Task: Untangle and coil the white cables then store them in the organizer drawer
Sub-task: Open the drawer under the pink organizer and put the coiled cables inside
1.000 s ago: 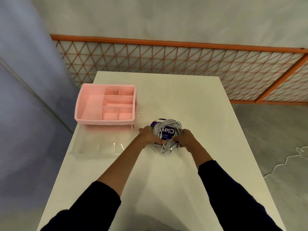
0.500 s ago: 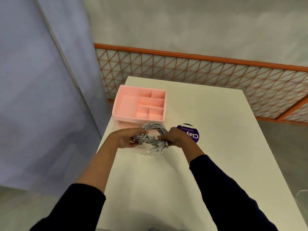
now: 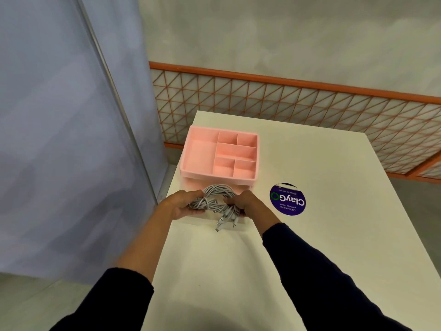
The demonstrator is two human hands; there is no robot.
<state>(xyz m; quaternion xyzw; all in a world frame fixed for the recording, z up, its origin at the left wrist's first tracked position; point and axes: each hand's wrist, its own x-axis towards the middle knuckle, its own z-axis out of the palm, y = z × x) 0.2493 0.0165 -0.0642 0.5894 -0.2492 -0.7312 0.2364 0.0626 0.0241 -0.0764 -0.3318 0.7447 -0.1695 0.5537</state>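
Cables [image 3: 216, 199] form a grey-white coil, connectors dangling.

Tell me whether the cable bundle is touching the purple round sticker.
Apart. The head view shows the coiled white cable bundle held between both hands in front of the pink organizer, with bare white table between the right hand and the purple sticker.

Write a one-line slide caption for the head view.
Both hands, left hand and right hand, hold coiled white cables before the pink organizer.

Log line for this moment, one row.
phase: carry to drawer | left hand: gripping coiled white cable bundle | right hand: gripping same | pink plastic organizer: behind bundle | top compartments: empty
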